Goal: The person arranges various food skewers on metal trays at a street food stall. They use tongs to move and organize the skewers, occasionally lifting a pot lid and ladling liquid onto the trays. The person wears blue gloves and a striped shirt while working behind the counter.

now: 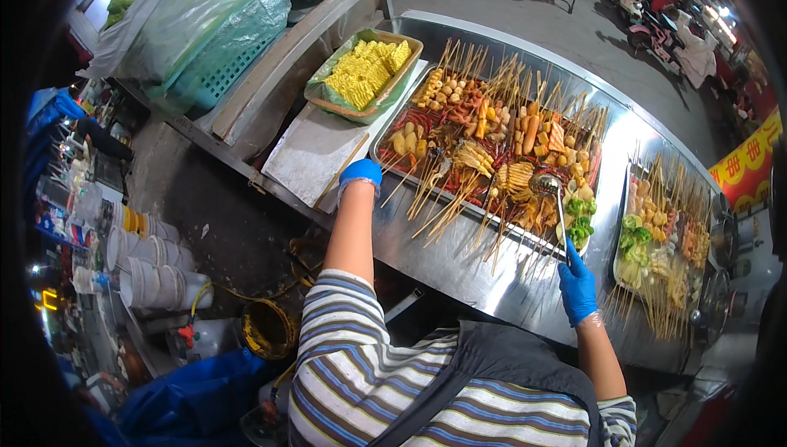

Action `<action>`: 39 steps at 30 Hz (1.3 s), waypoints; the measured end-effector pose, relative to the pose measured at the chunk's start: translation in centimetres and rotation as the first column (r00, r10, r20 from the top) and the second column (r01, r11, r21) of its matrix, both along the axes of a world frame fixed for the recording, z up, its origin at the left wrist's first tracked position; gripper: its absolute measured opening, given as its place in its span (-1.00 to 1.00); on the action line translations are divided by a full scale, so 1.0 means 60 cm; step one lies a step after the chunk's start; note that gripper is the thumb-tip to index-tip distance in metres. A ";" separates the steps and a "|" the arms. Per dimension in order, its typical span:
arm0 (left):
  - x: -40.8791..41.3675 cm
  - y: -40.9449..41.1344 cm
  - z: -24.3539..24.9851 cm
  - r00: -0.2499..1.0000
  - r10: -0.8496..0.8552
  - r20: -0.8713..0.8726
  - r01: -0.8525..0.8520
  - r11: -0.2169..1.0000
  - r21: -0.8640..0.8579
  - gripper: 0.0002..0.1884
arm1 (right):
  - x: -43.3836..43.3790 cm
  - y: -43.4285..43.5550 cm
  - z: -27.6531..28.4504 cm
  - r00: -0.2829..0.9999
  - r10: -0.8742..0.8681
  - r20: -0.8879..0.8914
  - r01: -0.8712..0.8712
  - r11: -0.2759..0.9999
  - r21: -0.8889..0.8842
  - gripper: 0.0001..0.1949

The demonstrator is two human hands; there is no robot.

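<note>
A large metal tray of skewered food in red broth with chillies lies on the steel counter. In a blue glove, my right hand grips the handle of a metal ladle, its bowl over the tray's right part, near broccoli skewers. My left hand, gloved in blue, is at the tray's left end, beside a white board; its fingers are hidden, so its hold cannot be told. Wooden sticks poke out over both long sides of the tray.
A lined basket of yellow noodles stands beyond my left hand. A second skewer tray sits to the right. At far left are a teal plastic basket, stacked white buckets and a yellow-rimmed container. Parked scooters stand beyond the counter.
</note>
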State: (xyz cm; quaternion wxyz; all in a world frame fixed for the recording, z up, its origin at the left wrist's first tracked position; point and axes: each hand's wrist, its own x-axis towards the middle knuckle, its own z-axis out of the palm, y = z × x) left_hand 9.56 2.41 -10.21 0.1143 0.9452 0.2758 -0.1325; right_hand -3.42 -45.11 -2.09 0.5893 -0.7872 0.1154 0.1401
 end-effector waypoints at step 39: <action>-0.059 -0.041 0.052 0.932 -0.019 0.362 -0.037 0.989 0.146 -0.56 | -0.030 -0.004 0.019 0.999 0.037 0.038 -0.031 0.990 -0.140 -0.47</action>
